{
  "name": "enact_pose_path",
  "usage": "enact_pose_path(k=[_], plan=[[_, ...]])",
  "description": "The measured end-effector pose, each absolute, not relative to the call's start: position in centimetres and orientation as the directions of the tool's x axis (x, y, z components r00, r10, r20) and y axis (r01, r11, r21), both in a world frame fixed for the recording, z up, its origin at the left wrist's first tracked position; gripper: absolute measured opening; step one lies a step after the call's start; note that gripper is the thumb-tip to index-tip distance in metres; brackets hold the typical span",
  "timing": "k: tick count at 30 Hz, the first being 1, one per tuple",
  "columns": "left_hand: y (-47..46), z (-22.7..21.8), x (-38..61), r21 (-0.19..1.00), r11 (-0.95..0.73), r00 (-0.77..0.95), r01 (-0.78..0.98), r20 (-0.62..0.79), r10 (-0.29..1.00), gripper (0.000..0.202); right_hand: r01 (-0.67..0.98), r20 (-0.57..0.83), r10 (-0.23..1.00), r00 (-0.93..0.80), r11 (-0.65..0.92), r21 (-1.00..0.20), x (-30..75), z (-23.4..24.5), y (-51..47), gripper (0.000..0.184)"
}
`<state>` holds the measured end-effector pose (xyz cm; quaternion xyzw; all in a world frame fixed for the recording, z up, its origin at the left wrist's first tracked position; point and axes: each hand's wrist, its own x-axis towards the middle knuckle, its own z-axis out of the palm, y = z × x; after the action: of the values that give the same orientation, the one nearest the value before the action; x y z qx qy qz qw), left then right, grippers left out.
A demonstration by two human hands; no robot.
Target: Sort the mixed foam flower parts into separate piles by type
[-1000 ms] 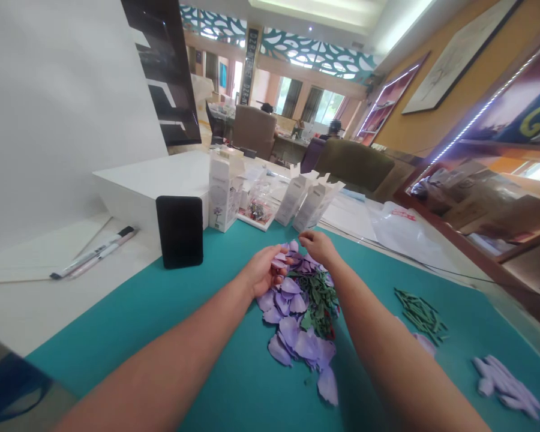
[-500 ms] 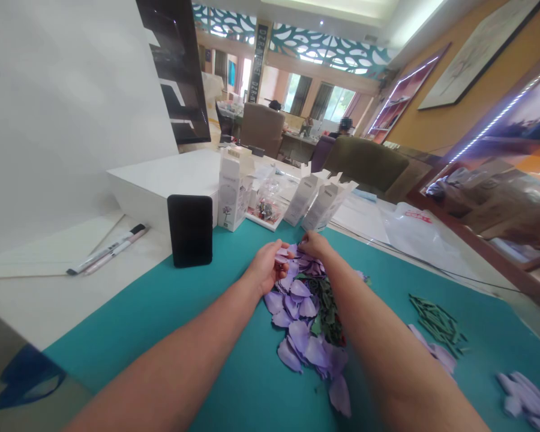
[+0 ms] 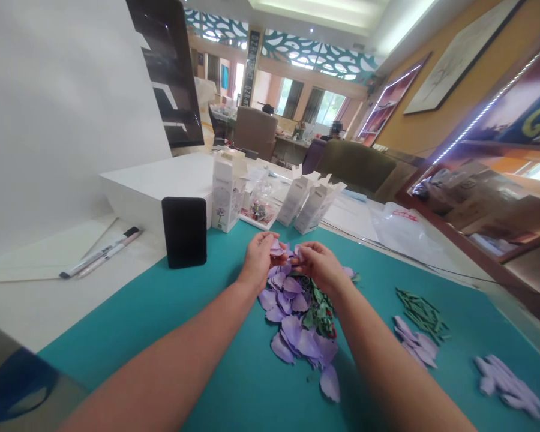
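Pale purple petals (image 3: 276,247) are pinched in my left hand (image 3: 257,259), above the far end of a petal pile. Close on its right, my right hand (image 3: 320,265) has its fingers together on a small purple petal (image 3: 297,252). Below both hands spreads the heap of loose purple petals (image 3: 292,327), overlapping one another. Dark green leaf-like pieces (image 3: 317,309) lie along the heap's right side, with a bit of red among them. My fingers partly cover the far end of the heap.
A black tablet-like panel (image 3: 184,233) stands left on the green mat (image 3: 207,360). White boxes (image 3: 227,192) and a tray of small parts (image 3: 258,213) stand behind. Green sticks (image 3: 423,313), purple pieces (image 3: 416,342) and rolled purple pieces (image 3: 508,384) lie right. Pens (image 3: 101,252) lie left.
My right hand has drawn back from the pile's far end towards my left hand, and a small petal now shows at its fingertips. The left hand still holds petals. The view has shifted slightly.
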<state>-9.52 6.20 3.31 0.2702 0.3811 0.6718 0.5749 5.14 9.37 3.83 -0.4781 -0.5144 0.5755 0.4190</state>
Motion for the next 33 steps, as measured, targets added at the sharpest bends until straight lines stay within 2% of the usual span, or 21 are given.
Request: enact_pose_path(k=[3,6,8,12,17,20,26,29,33], plan=[[5.4,3.8,-8.9,0.867,-0.143,-0.225,-0.477,0.036,0.974,0.009,-0.147,-0.193,0.946,-0.262,-0.237,-0.960,4.5,3.4,6.3,0.021],[4.2,3.7,-8.0,0.936,-0.231,-0.197,-0.267,0.181,0.963,0.010,-0.291,-0.235,0.927,-0.291,-0.320,-0.902,4.0,3.0,4.1,0.022],[3.4,3.4,-7.2,0.947,-0.304,-0.123,-0.100,0.291,0.949,0.012,-0.394,-0.260,0.920,-0.293,-0.364,-0.844,4.1,2.5,3.0,0.022],[2.1,2.6,-5.8,0.886,-0.447,0.094,0.124,0.438,0.894,0.015,-0.557,-0.310,0.926,-0.215,-0.377,-0.739,5.1,1.0,1.5,0.017],[1.6,2.4,-5.2,0.827,-0.529,0.232,0.193,0.485,0.843,0.018,-0.611,-0.376,0.920,-0.112,-0.362,-0.703,6.0,0.7,0.3,0.023],[1.3,2.5,-4.9,0.805,-0.546,0.290,0.230,0.480,0.828,0.020,-0.637,-0.352,0.928,-0.121,-0.344,-0.690,6.3,1.3,-0.2,0.023],[0.7,1.6,-3.9,0.727,-0.631,0.408,0.271,0.507,0.759,0.037,-0.768,-0.328,0.938,-0.112,-0.291,-0.570,7.2,1.2,-0.7,0.025],[0.6,1.3,-3.8,0.700,-0.665,0.438,0.261,0.528,0.728,0.050,-0.727,-0.307,0.945,-0.113,-0.290,-0.623,8.7,1.1,-0.8,0.024],[1.1,2.0,-4.4,0.668,-0.672,0.440,0.320,0.524,0.730,0.053,-0.509,-0.230,0.970,0.079,-0.159,-0.846,13.6,1.8,-0.7,0.029]])
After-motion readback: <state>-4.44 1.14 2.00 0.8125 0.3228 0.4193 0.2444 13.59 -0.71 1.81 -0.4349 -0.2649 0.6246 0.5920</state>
